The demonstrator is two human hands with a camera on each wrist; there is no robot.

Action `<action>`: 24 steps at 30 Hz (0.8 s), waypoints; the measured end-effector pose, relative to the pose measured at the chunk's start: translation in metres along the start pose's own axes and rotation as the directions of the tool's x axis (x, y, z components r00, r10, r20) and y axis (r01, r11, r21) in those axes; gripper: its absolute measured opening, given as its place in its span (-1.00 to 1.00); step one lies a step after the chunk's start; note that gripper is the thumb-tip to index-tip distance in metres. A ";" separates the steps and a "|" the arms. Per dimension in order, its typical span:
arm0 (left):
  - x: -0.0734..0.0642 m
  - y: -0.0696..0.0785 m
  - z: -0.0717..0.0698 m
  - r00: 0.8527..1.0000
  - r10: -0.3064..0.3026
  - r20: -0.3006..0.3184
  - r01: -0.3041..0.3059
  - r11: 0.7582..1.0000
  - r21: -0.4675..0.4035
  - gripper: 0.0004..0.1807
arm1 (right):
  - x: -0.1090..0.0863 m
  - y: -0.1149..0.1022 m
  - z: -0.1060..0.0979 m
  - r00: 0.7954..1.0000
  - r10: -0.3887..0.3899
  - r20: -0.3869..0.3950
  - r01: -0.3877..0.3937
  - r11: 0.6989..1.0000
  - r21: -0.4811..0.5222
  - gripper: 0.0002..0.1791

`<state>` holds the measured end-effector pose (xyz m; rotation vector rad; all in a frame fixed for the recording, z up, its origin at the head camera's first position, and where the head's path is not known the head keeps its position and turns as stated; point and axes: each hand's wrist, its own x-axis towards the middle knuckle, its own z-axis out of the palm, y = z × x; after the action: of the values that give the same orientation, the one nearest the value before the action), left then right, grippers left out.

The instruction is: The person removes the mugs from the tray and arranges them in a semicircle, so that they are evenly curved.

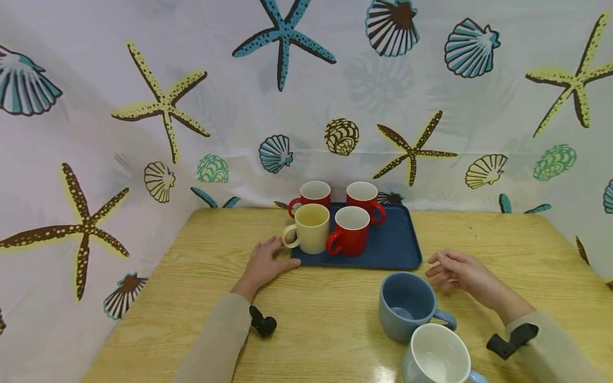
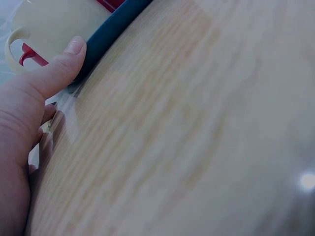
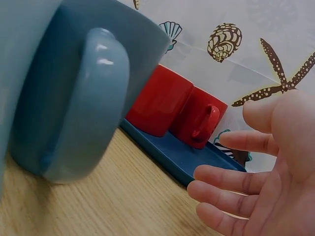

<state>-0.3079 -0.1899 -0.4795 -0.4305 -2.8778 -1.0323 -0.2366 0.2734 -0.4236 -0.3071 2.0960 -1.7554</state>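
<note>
My left hand (image 1: 262,267) lies at the front left corner of a dark blue tray (image 1: 394,234), thumb against its rim and fingers along the left side. Right behind this thumb in the left wrist view is a pale yellow mug (image 2: 59,24). Three red mugs (image 1: 353,236) with white insides share the tray with it. Beyond the tray's front right corner, my right hand (image 1: 466,276) hovers with loosely spread fingers and holds nothing. A large blue mug (image 1: 407,306) stands just left of it, its handle toward the hand.
Nearer me, a white-lined mug (image 1: 438,356) with a light blue handle stands in front of the blue mug, overlapping it in the head view. The wooden table (image 1: 306,319) ends at a hanging cloth (image 1: 306,106) printed with starfish and shells.
</note>
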 end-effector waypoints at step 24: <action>0.003 -0.004 0.003 1.000 0.005 -0.013 -0.006 1.000 -0.002 -0.20 | 0.042 -0.006 -0.004 0.998 0.041 -0.041 -0.041 0.999 0.003 -0.46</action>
<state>-0.3118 -0.1907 -0.4841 -0.4300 -2.8630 -1.0331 -0.2769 0.2587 -0.4232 -0.2272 2.1138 -1.7541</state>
